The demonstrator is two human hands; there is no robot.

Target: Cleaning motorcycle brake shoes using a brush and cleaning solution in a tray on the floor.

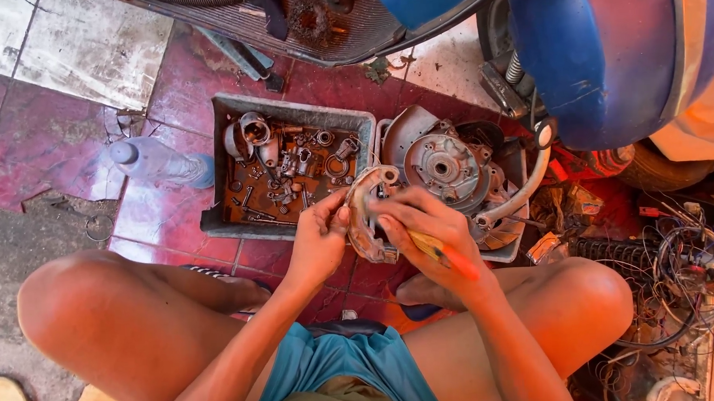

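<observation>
I sit cross-legged on the floor. My left hand (pixel 320 235) grips the left edge of a curved metal brake shoe (pixel 363 216), held up between my knees. My right hand (pixel 431 229) holds a screwdriver with a yellow and orange handle (pixel 446 254) and rests against the right side of the brake shoe. The tool's tip is hidden behind my fingers. Just beyond my hands lies a round grey engine cover (pixel 444 166) in a light tray.
A grey tray (pixel 291 113) of rusty small parts sits ahead on the red tiles. A clear plastic bottle (pixel 154 162) lies to its left. A blue scooter body (pixel 605 57) looms at upper right. Tangled wires (pixel 684 280) pile at the right.
</observation>
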